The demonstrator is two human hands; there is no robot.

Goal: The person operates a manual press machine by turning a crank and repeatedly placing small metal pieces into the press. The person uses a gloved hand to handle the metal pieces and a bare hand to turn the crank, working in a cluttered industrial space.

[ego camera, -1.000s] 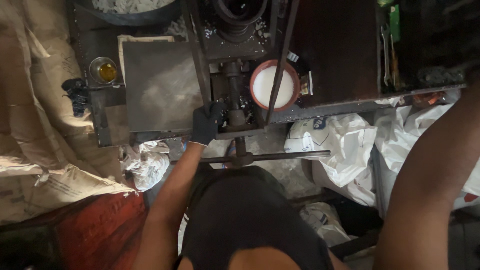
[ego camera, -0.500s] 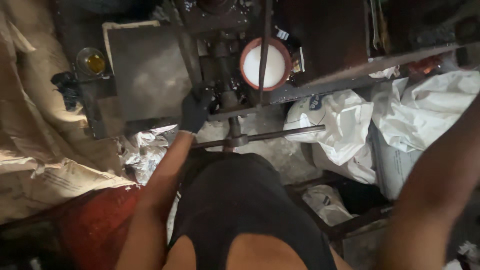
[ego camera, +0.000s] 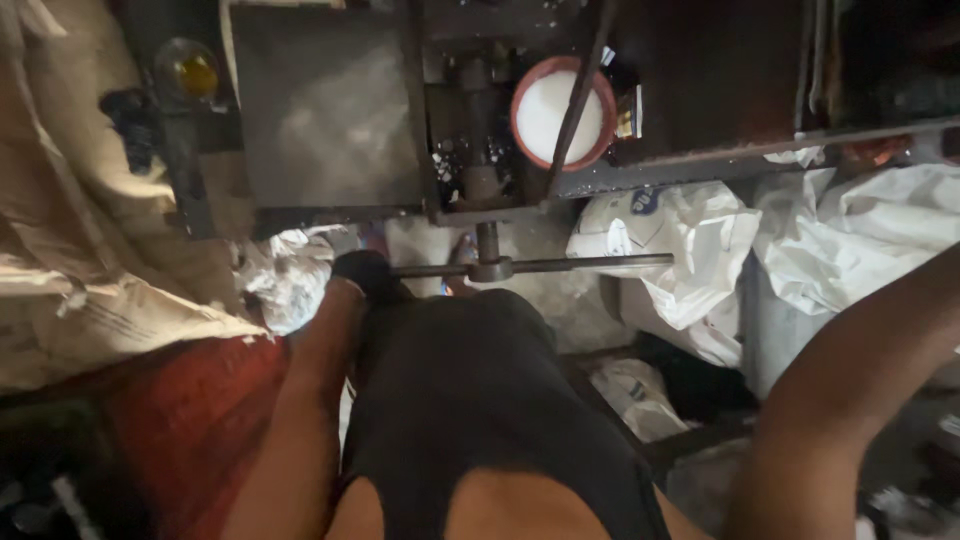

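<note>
Left hand [ego camera: 362,272], dark-gloved: closed around the end of a horizontal metal bar [ego camera: 580,264] below the bench [ego camera: 700,168]. Right hand: out of view; only the forearm shows. White-filled round bowl [ego camera: 556,110]: on the bench.

Gloved left hand [ego camera: 362,272] — on crossbar [ego camera: 560,265]

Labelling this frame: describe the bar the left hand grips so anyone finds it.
Start at the dark metal machine table. Below its front edge, a horizontal steel bar crosses a vertical shaft; the gloved left hand grips its end. Unlike the slanted rod crossing the white-filled bowl, it lies level.
</note>
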